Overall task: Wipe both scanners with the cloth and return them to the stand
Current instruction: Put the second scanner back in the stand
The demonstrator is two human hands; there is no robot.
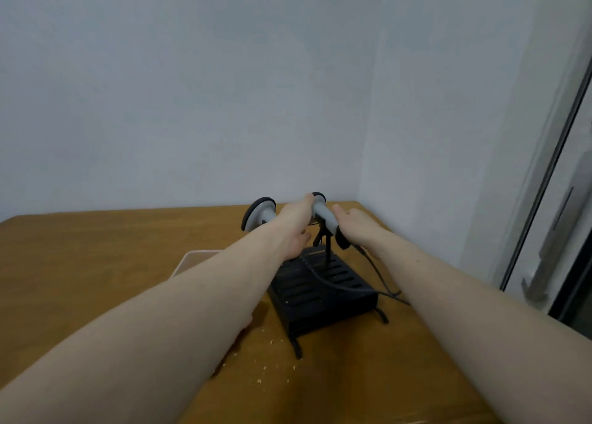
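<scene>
Two grey-and-black scanners sit high on a black stand [323, 290] at the far side of the wooden table. The left scanner [261, 213] is partly hidden behind my left forearm. Both hands are on the right scanner [325, 213]: my left hand [293, 223] touches its left side with a finger stretched to the head, while my right hand [358, 226] holds its handle from the right. A dark cable [379, 278] runs from that handle down over the stand. I see no cloth.
A pale flat tray [189, 260] lies left of the stand, mostly hidden by my left arm. Crumbs [264, 367] dot the table in front of the stand. White walls meet in a corner just behind, and a window frame [551, 167] runs down the right.
</scene>
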